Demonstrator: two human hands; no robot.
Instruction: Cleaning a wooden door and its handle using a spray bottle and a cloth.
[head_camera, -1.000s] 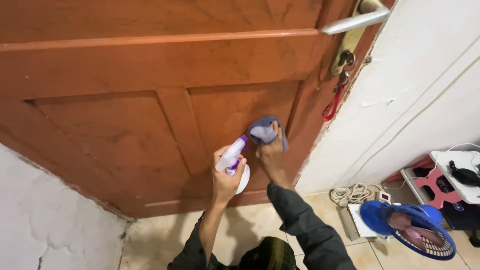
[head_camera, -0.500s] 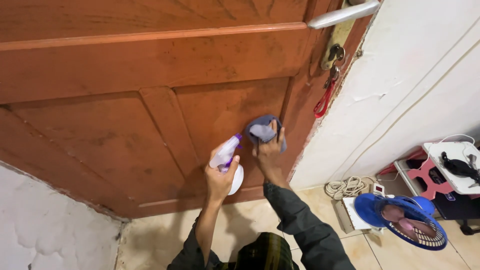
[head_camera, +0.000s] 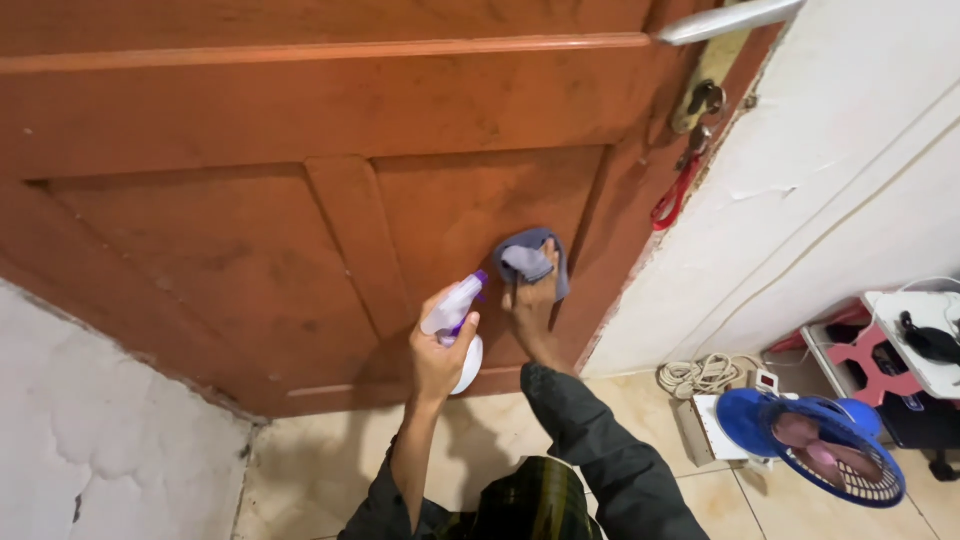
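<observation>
Tiled floor (head_camera: 330, 470), blue fan (head_camera: 820, 445), coiled rope (head_camera: 700, 375)

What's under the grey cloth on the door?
The right hand presses the grey cloth flat against the wooden door. The wood beneath the cloth is covered, so its state cannot be seen.
</observation>
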